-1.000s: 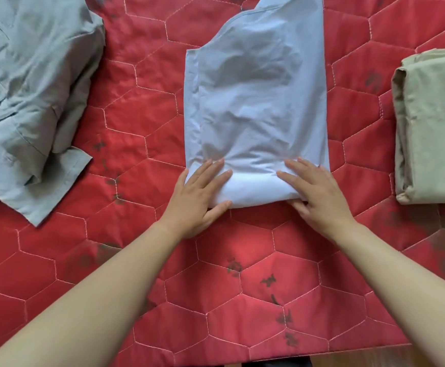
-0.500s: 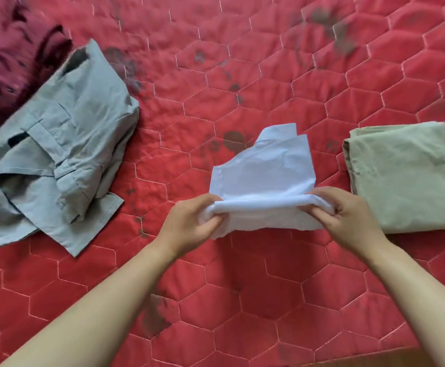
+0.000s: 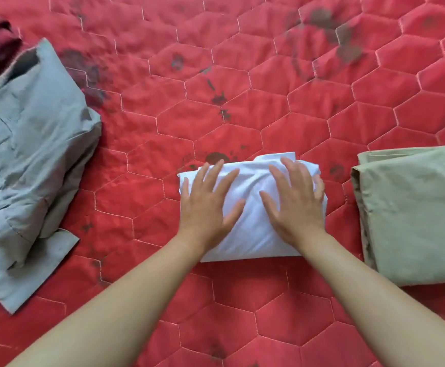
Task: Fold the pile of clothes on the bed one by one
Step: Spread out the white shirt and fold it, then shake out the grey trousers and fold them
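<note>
My single head-worn view, looking forward and steeply down from above my forearms, close over the red quilted bedcover (image 3: 242,123), wide-angle, edges cropping garments at left and right, no second view.

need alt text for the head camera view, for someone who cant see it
Both hands, left hand and right hand, press flat on a folded white garment on a red quilted bedspread. A rumpled, unfolded grey shirt lies at the left, and a folded olive-green garment at the right.
</note>
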Motion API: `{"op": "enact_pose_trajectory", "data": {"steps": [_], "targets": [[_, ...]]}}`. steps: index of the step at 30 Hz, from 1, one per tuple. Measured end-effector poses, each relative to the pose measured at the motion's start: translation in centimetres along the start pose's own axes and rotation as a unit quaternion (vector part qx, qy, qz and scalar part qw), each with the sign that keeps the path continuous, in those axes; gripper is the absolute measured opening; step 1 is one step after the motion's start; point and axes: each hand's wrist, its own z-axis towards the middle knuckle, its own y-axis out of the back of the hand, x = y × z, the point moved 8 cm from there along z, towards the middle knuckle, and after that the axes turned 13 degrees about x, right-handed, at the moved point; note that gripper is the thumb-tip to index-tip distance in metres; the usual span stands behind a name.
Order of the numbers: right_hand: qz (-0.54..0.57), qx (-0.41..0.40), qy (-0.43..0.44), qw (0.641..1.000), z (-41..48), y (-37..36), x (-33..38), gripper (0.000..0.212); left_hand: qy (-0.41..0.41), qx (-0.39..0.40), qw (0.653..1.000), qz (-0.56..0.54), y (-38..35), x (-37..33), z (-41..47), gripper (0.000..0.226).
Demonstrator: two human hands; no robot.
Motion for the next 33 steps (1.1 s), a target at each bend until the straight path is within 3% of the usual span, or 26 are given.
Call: {"op": "enact_pose_trajectory", "data": {"steps": [3, 7, 13, 19, 26, 29, 33], "targets": [[-0.011, 0.062, 0.005, 0.998, 0.0, -3.1, -0.3, 0.054, 0.002, 0.057, 0.997, 0.053, -3.8, 0.9, 0.1, 0.054], [0.005, 0.099, -0.041, 0.994, 0.7, -4.8, -4.2, 0.057, 0.020, 0.044, 0.994, 0.099, -4.7, 3.5, 0.8, 0.052], [0.092, -0.002, -0.126, 0.988, -0.3, -3.4, -5.5, 0.057, 0.159, -0.016, 0.986, -0.040, -3.6, 4.9, 1.0, 0.056], [0.156, 0.004, -0.121, 0.980, -2.0, -4.6, -3.9, 0.066, 0.167, 0.024, 0.985, -0.037, -4.0, 5.3, -0.2, 0.054], [0.131, 0.101, -0.067, 0.984, -5.5, -6.9, 1.8, 0.065, 0.237, 0.054, 0.967, -0.071, -4.6, 8.7, -8.5, 0.057], [0.068, 0.127, -0.089, 0.986, -6.6, -7.3, 4.1, 0.066, 0.212, 0.086, 0.973, -0.032, -3.0, 9.7, -10.3, 0.059], [0.009, 0.124, -0.102, 0.987, -6.1, -6.1, 8.1, 0.067, 0.204, 0.058, 0.977, -0.007, 1.6, 13.1, -12.0, 0.060]]}}
